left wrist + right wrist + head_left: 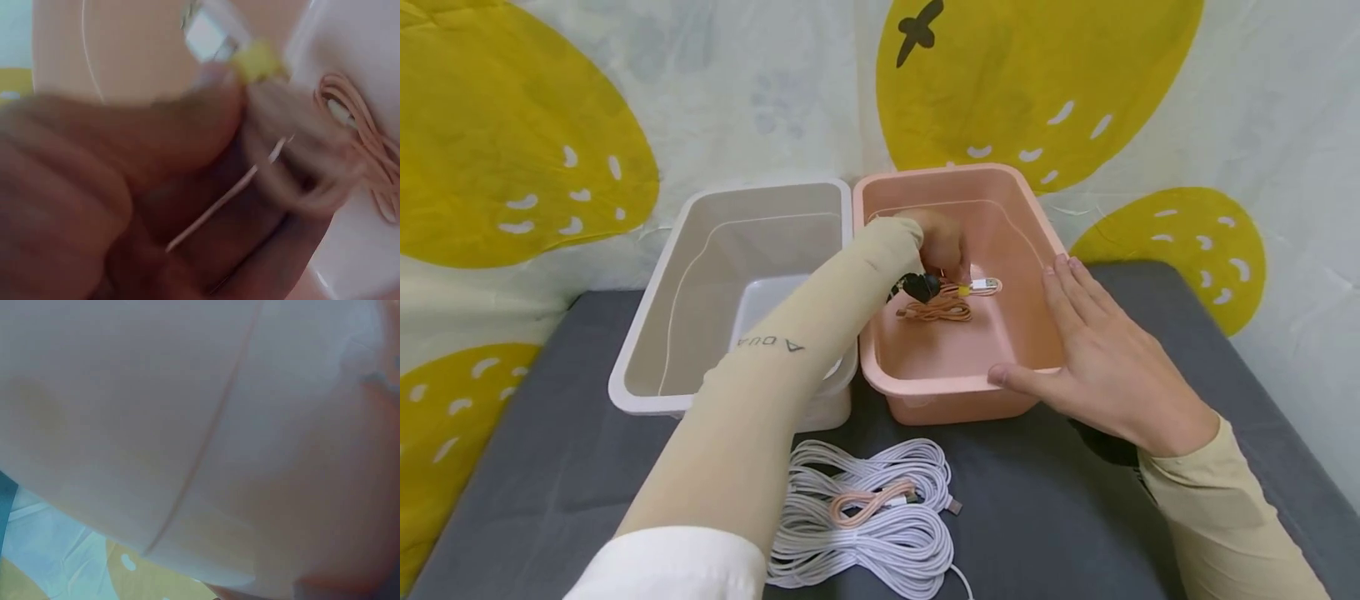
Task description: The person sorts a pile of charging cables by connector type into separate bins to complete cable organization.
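Note:
My left hand (955, 265) reaches down into the pink bin (951, 385) and pinches a peach-coloured cable (936, 310) near its end. The cable's yellow collar (964, 290) and silver USB plug (985, 286) stick out past my fingers, and its coil lies on the bin floor. The blurred left wrist view shows my left hand (187, 162) close up, with the yellow collar (259, 61), the plug (209, 34) and the coil (365, 150). My right hand (1075, 333) lies flat on the bin's right rim, thumb along the front edge. The right wrist view shows only the bin wall (187, 425), blurred.
A white bin (647, 350) stands touching the pink one on its left. In front of the bins, a bundle of white cables (880, 533) lies on the grey tabletop (1037, 500), with a small peach cable (868, 502) on top. A yellow-patterned cloth hangs behind.

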